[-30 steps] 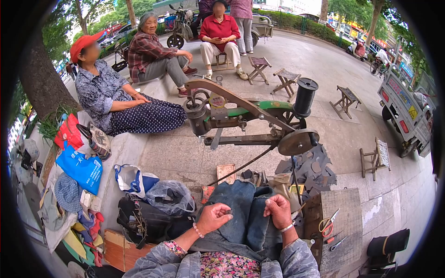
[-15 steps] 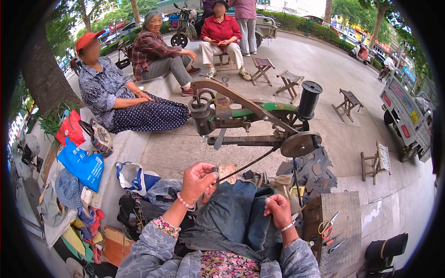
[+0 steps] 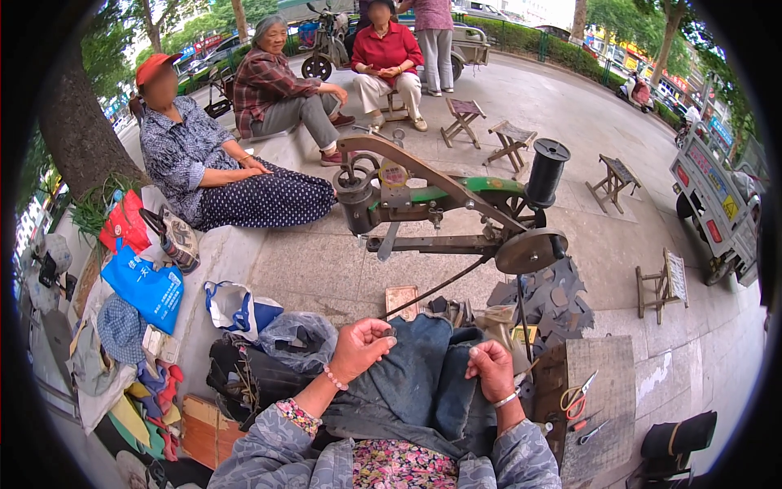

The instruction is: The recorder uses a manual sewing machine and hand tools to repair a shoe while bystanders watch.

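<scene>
My left hand (image 3: 361,352), with a beaded bracelet at the wrist, pinches a small dark piece (image 3: 390,332) between thumb and fingers; its kind is too small to tell. My right hand (image 3: 492,372), a bangle at its wrist, is closed in a pinch, and whatever it may hold does not show. Both are raised above the worn dark blue cloth (image 3: 399,383) over my lap. Beyond them stands a green hand-cranked sewing machine (image 3: 444,193) with a large black thread spool (image 3: 546,174), apart from both hands.
At right, scissors (image 3: 574,399) lie on a wooden board (image 3: 603,367). Grey scraps (image 3: 554,306) spread beneath the machine's wheel. At left are a clear plastic bag (image 3: 297,338), a blue bag (image 3: 147,285) and coloured cloths (image 3: 155,399). People sit beyond, near folding stools (image 3: 511,143).
My left hand has come down and slightly right, toward my right hand, and the small dark piece now shows at its fingertips. My right hand has barely moved.
</scene>
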Demonstrator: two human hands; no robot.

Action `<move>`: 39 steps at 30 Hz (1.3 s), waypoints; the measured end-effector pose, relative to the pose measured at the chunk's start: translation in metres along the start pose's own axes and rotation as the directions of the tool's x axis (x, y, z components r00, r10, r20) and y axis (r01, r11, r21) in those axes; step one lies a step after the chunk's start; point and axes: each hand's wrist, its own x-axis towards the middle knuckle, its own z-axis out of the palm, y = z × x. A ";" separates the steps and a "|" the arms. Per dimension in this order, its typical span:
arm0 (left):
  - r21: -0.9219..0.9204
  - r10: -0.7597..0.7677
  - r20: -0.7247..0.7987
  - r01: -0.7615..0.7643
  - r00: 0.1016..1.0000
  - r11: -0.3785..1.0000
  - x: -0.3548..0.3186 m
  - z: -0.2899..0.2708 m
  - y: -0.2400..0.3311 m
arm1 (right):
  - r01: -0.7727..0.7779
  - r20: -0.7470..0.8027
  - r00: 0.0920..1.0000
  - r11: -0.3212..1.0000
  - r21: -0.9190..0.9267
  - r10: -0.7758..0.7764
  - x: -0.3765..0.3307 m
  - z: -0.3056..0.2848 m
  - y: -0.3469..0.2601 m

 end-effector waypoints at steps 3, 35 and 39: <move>0.011 0.015 0.000 -0.015 1.000 1.000 0.000 0.003 -0.002 | 0.002 -0.007 1.000 1.000 -0.003 -0.002 0.000 0.000 0.000; 0.007 -0.067 0.046 0.067 0.997 0.998 -0.016 0.005 -0.021 | 0.000 -0.005 1.000 1.000 -0.013 0.000 -0.001 0.003 -0.001; 0.000 -0.090 0.101 0.090 0.991 0.996 -0.018 0.009 -0.037 | 0.005 0.007 1.000 1.000 0.012 -0.005 -0.002 0.001 0.000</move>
